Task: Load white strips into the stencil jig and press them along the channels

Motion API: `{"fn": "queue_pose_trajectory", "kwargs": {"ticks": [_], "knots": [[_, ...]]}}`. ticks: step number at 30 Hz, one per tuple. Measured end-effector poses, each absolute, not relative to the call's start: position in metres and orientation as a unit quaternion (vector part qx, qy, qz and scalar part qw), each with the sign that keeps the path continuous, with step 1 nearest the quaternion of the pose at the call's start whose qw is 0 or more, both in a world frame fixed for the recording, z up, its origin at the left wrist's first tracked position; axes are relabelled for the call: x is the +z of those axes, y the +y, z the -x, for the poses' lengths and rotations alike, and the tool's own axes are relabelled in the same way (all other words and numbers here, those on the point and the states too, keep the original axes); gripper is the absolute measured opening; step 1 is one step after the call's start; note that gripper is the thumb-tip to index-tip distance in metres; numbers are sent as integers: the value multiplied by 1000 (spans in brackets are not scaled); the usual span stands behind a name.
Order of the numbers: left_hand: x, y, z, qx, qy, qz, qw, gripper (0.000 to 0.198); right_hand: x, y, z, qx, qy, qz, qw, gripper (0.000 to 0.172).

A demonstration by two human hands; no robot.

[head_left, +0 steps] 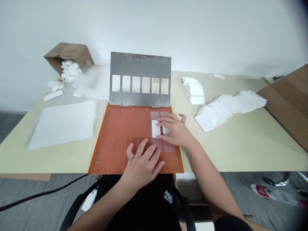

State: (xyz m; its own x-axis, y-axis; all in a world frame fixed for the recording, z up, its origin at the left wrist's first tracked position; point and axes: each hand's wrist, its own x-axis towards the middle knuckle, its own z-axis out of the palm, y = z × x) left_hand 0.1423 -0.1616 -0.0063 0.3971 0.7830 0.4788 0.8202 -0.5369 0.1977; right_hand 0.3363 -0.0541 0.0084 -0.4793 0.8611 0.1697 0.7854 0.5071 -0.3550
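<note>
An orange grooved base plate lies on the table in front of me. Its hinged metal lid stands upright behind it, with a row of several rectangular windows. My right hand lies flat with fingers stretched out on a small white card inside a clear sleeve, in a right-hand groove of the plate. My left hand rests flat, fingers spread, on the lower part of the same sleeve near the plate's front edge.
White sheets lie to the left. A tipped cardboard box spills white cards at the back left. Small white stacks and a fanned pile of clear pouches lie to the right. A large cardboard box sits at the far right.
</note>
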Motion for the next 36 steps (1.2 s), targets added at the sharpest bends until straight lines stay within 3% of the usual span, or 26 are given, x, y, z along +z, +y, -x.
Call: {"fn": "queue_pose_trajectory", "kwargs": {"ticks": [9, 18, 26, 36], "knots": [[-4, -162, -144, -242, -503, 829, 25, 38, 14, -56, -336, 129, -848, 490, 156, 32], [2, -154, -149, -166, -539, 826, 8, 59, 20, -56, -340, 175, -850, 477, 139, 37], [4, -144, -153, -130, -545, 829, 6, 63, 21, -57, -340, 156, -855, 476, 134, 43], [3, -140, -153, -123, -544, 830, 19, 62, 19, -56, -338, 156, -852, 477, 146, 36]]}}
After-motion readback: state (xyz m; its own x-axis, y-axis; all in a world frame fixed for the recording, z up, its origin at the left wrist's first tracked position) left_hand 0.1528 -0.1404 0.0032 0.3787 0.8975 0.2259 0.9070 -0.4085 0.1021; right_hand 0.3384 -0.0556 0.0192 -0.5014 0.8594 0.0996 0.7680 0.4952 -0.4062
